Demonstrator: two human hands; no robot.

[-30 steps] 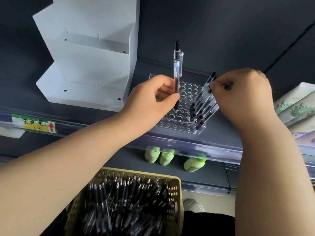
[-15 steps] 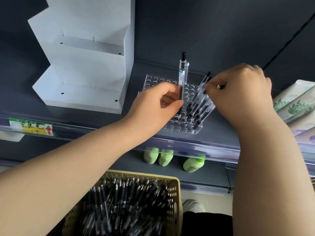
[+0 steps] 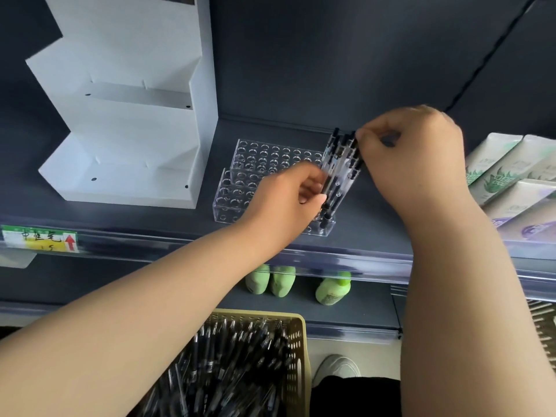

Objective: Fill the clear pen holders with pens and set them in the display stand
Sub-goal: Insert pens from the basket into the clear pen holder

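Both hands are up at the shelf (image 3: 376, 212). The left hand (image 3: 288, 203) has its fingers curled, pinching a pen (image 3: 328, 206) low on the barrel at the right end of the front clear holder (image 3: 231, 203). The right hand (image 3: 412, 158) pinches the tops of the standing pens (image 3: 343, 158), which lean in that end row. A rear clear holder (image 3: 270, 155) sits just behind, with the white display stand (image 3: 129, 121) to its left. Below is a yellow basket (image 3: 301, 326) heaped with loose pens.
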